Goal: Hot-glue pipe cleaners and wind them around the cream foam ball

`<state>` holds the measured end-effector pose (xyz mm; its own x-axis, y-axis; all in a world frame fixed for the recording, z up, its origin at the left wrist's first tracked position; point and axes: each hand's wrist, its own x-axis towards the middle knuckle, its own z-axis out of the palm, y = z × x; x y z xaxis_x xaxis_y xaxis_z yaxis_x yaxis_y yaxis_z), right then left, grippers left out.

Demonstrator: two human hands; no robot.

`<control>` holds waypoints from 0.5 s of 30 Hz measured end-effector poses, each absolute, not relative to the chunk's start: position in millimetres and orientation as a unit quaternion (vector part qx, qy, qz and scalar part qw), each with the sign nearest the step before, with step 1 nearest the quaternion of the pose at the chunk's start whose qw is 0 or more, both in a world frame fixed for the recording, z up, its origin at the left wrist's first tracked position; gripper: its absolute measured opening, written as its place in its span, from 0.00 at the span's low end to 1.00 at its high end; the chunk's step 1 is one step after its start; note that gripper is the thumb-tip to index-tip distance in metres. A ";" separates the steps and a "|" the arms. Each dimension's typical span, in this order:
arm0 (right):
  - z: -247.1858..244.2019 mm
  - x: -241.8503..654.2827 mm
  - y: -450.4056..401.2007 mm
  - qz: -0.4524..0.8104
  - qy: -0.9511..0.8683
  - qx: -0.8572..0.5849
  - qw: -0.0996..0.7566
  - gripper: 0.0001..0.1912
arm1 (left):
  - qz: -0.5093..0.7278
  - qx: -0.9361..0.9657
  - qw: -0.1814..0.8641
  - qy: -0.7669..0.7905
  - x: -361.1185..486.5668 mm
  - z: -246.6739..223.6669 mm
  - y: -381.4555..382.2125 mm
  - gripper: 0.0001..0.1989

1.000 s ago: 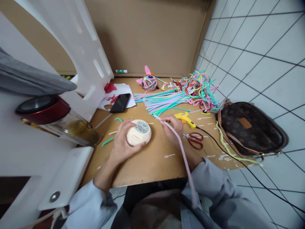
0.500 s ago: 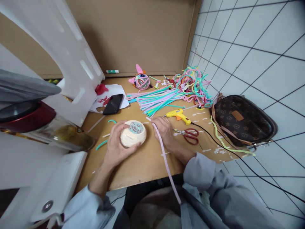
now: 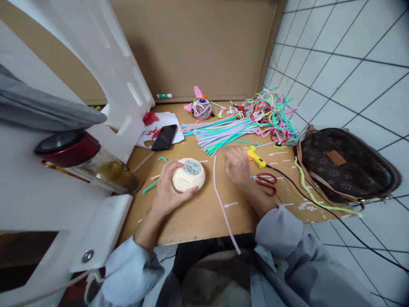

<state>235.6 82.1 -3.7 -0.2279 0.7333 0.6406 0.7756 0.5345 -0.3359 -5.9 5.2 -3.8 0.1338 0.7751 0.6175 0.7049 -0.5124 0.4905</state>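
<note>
My left hand (image 3: 168, 187) is wrapped round a cream-coloured ball (image 3: 188, 181) with a teal printed patch on top, held over the table. My right hand (image 3: 237, 166), smeared by motion, is beside the yellow hot glue gun (image 3: 258, 158) and covers its front part; what the fingers do is unclear. Between the hands a lilac pipe cleaner (image 3: 223, 204) lies on the table, its near end past the front edge. Red-handled scissors (image 3: 267, 183) lie just right of my right wrist. Beyond the hands is a bundle of lilac and teal pipe cleaners (image 3: 220, 132).
Tangled pipe cleaners (image 3: 270, 113) and a pink-eared ball figure (image 3: 201, 107) stand at the back. A black phone (image 3: 164, 137) lies on paper at left, near a red-lidded bottle (image 3: 108, 168). A brown handbag (image 3: 345, 164) sits at right, the glue gun's cord (image 3: 315, 204) running past it.
My right hand has let go of the lilac pipe cleaner and moved right, toward the glue gun. My left hand still holds the ball. The whole view has shifted somewhat.
</note>
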 end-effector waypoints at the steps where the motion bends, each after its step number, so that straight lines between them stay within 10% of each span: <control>1: 0.9 246.1 87.8 -0.030 -0.746 -0.511 0.425 0.19 | 0.441 0.752 0.040 0.488 -5.9 -3.9 5.3 0.29; 5: 21.5 291.9 100.9 -0.009 -0.595 -0.654 0.468 0.19 | 0.449 0.758 0.028 0.472 -5.9 -5.0 6.3 0.29; 15: 30.2 294.1 85.2 0.027 -0.610 -0.788 0.074 0.27 | 0.443 0.756 0.018 0.481 -7.9 -6.3 7.5 0.29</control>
